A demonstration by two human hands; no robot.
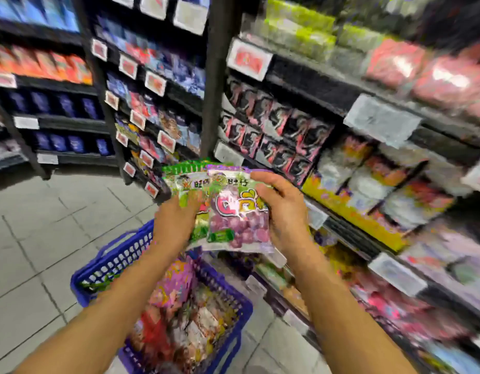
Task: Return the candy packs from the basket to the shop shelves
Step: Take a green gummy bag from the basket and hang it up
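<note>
Both hands hold candy packs above the blue basket. My right hand grips the right edge of a purple grape candy pack, fingers curled over its top. My left hand holds a green candy pack that lies partly behind the purple one. The basket stands on the floor below my arms and holds several more candy packs, purple, red and mixed colours. The view is blurred.
Shop shelves run along the right, stocked with pink, white, black and yellow packs behind price tags. More shelving stands ahead and to the left. Grey tiled floor lies left of the basket.
</note>
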